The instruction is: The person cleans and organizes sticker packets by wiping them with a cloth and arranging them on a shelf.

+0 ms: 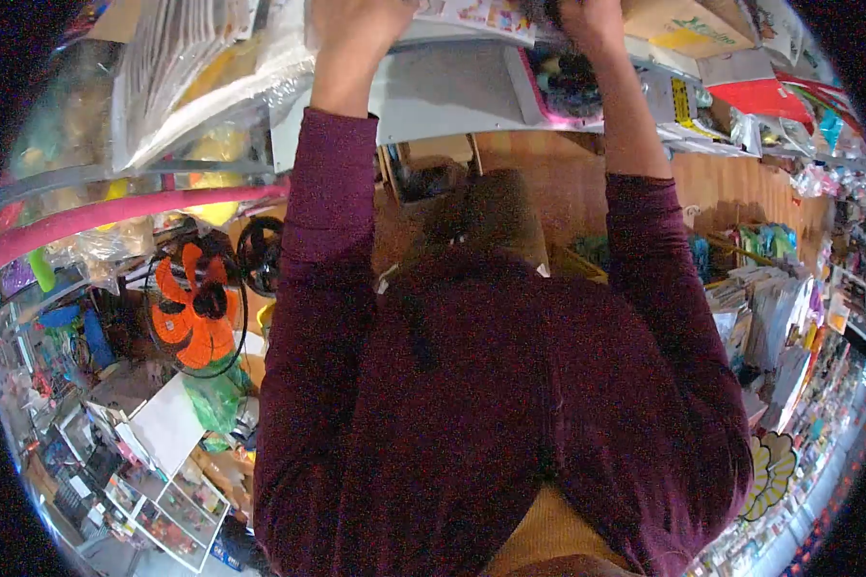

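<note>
Both hands reach to the top edge of the view, in dark maroon sleeves. My left hand (361, 21) is over the white-grey tabletop (433, 91), beside a colourfully printed sheet (486, 13); its fingers are cut off by the frame. My right hand (595, 21) is at the sheet's other side, close to a dark item, above a pink-edged tray (522, 82) of dark objects. Its fingers are mostly out of view, so what either hand holds cannot be made out.
Plastic-wrapped cards or papers (178, 72) stand at the upper left. A cardboard box (693, 27) and a red item (755, 98) are at the upper right. An orange-bladed fan (197, 306) is at the left. Crowded shelves (789, 327) line the right.
</note>
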A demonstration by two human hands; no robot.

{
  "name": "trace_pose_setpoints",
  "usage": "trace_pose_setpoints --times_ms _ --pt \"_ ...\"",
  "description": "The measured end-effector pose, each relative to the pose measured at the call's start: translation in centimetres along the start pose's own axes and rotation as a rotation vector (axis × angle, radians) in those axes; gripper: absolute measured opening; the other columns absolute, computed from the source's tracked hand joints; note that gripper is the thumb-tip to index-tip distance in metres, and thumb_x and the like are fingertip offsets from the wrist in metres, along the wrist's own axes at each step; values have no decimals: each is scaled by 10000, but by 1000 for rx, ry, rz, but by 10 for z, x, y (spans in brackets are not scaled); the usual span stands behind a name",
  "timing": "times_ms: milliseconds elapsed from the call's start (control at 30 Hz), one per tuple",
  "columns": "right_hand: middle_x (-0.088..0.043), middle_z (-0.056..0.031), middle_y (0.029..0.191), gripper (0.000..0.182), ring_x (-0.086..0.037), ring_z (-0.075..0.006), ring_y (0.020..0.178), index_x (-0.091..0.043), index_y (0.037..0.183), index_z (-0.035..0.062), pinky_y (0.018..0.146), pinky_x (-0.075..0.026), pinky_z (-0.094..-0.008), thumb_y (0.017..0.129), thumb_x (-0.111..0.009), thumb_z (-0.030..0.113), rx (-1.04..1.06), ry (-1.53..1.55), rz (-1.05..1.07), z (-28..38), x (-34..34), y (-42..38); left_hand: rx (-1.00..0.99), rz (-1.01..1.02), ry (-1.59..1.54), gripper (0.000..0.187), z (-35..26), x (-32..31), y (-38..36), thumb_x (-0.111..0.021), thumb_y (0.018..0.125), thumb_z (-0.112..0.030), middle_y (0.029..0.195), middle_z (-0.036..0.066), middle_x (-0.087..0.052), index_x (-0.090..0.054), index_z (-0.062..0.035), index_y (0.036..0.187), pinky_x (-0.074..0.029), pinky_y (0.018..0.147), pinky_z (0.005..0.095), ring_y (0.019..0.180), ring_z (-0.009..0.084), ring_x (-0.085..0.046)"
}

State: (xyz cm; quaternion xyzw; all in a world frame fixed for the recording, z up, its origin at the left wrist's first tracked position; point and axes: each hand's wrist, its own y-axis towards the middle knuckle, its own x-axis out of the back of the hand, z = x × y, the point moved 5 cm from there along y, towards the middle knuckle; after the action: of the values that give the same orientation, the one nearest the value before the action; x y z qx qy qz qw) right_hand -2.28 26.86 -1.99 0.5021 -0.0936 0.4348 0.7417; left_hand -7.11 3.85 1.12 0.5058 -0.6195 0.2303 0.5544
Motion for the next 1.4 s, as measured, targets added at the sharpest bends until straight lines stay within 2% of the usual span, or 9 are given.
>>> trace_pose_setpoints --times_ms 133,200,367,433,500,667,1000,1200,1400 --pt "-591 -259 1008 298 -560 -390 987 -559 1063 -43 858 -432 -370 786 -465 19 -118 -14 18 3 2 0 44 19 -7 370 -3 3 -3 -703 731 -197 874 221 -620 -539 52 951 -472 746 403 864 355 -606" --pt "-593 -259 994 309 -565 -386 976 -555 1069 -41 856 -432 -363 781 -452 7 -17 -18 16 5 3 2 57 45 8 343 -6 7 -5 -693 746 -194 887 215 -621 -545 43 944 -471 751 401 867 353 -606" --pt "-592 -251 1006 323 -563 -386 981 -551 1071 -41 861 -431 -353 767 -446 -12 -28 -58 28 -2 1 2 -5 -21 1 333 -12 14 -11 -698 742 -192 883 212 -623 -559 46 930 -468 743 399 859 352 -605" --pt "-592 -249 1000 316 -570 -376 972 -556 1060 -41 849 -435 -348 762 -453 -21 63 -17 11 1 2 1 39 18 -25 340 -8 8 -7 -705 733 -186 875 213 -622 -562 49 933 -468 736 397 849 352 -606" --pt "-592 -249 997 314 -573 -372 967 -558 1057 -40 844 -438 -348 760 -456 -26 37 3 24 0 1 0 82 52 -43 346 -4 5 -5 -711 723 -180 868 215 -622 -566 52 935 -468 729 395 840 352 -607" --pt "-594 -247 990 300 -577 -371 952 -561 1043 -41 835 -445 -350 760 -461 -32 -7 63 53 11 3 5 -36 -65 -58 358 -8 11 -9 -729 699 -162 848 229 -615 -574 58 935 -472 702 396 812 352 -611" --pt "-586 -258 1006 341 -550 -415 969 -572 1048 -48 858 -437 -378 722 -472 -34 48 78 57 18 2 2 64 -17 -52 380 -3 3 -5 -725 710 -165 933 195 -632 -581 17 1010 -476 736 384 866 326 -615" --pt "-576 -255 994 355 -556 -423 879 -565 1058 -33 778 -463 -434 708 -515 0 19 -38 192 22 -6 -2 105 -8 -50 381 -3 3 -6 -728 707 -179 945 185 -635 -594 12 1008 -473 744 383 881 318 -612" --pt "-560 -229 1000 330 -560 -403 849 -568 1042 -14 742 -475 -433 715 -533 13 160 -139 169 36 -6 2 121 -10 -40 382 -4 3 -6 -724 711 -191 936 186 -638 -597 6 1013 -471 749 383 882 323 -609"
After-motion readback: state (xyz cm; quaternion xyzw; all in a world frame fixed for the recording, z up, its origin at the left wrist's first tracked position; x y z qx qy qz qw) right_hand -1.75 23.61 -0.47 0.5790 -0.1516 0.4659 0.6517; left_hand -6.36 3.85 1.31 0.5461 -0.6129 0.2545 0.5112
